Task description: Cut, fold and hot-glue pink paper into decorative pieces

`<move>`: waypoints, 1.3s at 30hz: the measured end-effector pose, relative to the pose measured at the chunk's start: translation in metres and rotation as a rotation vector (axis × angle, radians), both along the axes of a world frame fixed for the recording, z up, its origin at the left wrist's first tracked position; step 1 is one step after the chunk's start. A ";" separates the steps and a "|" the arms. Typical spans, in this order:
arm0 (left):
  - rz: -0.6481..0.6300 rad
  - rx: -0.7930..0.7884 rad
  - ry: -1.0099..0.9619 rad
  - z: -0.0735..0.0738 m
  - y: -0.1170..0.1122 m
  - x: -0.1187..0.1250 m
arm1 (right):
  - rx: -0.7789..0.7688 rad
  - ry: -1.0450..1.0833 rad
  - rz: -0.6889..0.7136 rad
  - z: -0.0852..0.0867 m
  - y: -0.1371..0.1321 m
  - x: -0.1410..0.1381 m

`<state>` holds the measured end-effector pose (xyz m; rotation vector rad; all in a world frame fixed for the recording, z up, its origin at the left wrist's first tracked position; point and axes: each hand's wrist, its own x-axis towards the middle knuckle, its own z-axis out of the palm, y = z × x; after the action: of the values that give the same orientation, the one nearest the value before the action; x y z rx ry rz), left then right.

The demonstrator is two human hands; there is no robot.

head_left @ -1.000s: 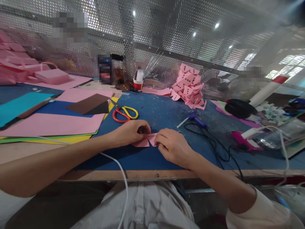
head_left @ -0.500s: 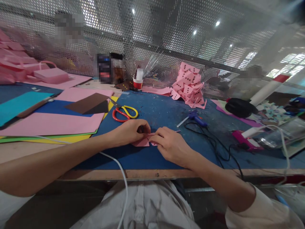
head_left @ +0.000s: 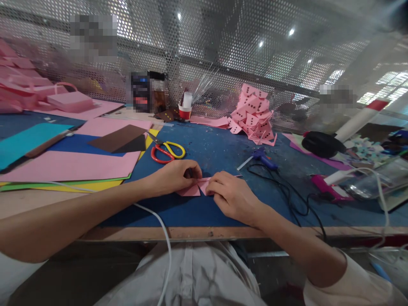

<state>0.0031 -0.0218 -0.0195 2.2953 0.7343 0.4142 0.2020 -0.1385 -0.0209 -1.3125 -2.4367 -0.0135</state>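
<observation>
A small folded pink paper piece [head_left: 194, 188] lies on the blue mat [head_left: 210, 153] near the table's front edge. My left hand [head_left: 174, 175] presses on its left part with the fingers curled and pinched together. My right hand [head_left: 230, 194] is closed on its right part, thumb and fingers pinching the paper. Most of the paper is hidden under the two hands. Red and yellow scissors [head_left: 166, 151] lie just beyond my left hand.
Large pink, yellow, brown and blue sheets [head_left: 73, 163] cover the left side. A pile of pink cut pieces [head_left: 253, 114] stands at the back by the perforated metal wall. A blue glue gun [head_left: 263, 158] with black cable, a black object [head_left: 320, 144] and clutter lie right.
My right hand's fingers slid slightly along the pink paper toward my left hand and back. My left hand stayed in place.
</observation>
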 end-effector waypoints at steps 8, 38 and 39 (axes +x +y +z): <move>-0.008 0.000 -0.004 -0.001 0.000 0.000 | -0.004 0.036 -0.013 -0.002 0.000 0.001; -0.064 0.834 0.148 -0.003 -0.059 -0.026 | 0.116 0.010 -0.162 0.000 0.001 -0.001; -0.054 0.854 0.141 -0.003 -0.061 -0.027 | 0.111 0.024 -0.155 -0.001 0.001 -0.001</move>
<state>-0.0241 -0.0831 -0.0228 3.1599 0.6267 0.6331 0.2013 -0.1375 -0.0217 -1.4386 -2.2742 -0.1702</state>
